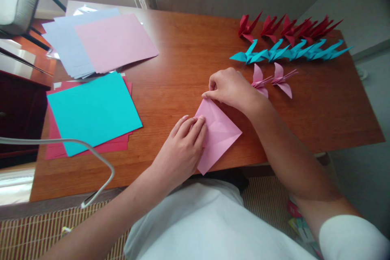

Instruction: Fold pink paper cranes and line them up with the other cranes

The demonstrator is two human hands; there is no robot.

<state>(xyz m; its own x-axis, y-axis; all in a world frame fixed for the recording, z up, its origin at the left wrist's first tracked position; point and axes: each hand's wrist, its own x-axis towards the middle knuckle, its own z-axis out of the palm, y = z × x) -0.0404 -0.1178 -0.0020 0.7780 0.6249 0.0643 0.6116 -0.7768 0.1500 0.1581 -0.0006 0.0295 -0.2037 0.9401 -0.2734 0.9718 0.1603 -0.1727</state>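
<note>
A diamond-shaped sheet of pink origami paper (219, 132) lies at the table's front edge, with crease lines across it. My left hand (185, 144) presses down on its left side, fingers bent and close together, hiding that corner. At the far corner, my right hand (228, 87) pinches the paper between thumb and fingers. Just beyond the right wrist stand two pink paper cranes (282, 80), one partly hidden by that hand.
Several blue paper cranes (289, 52) and several red paper cranes (288, 28) line the back right. Pale pink and lavender sheets (118, 40) lie at the back left. Turquoise sheets (94, 111) overlap red sheets (57, 150) nearer me. A white cable (103, 160) crosses the table's left front.
</note>
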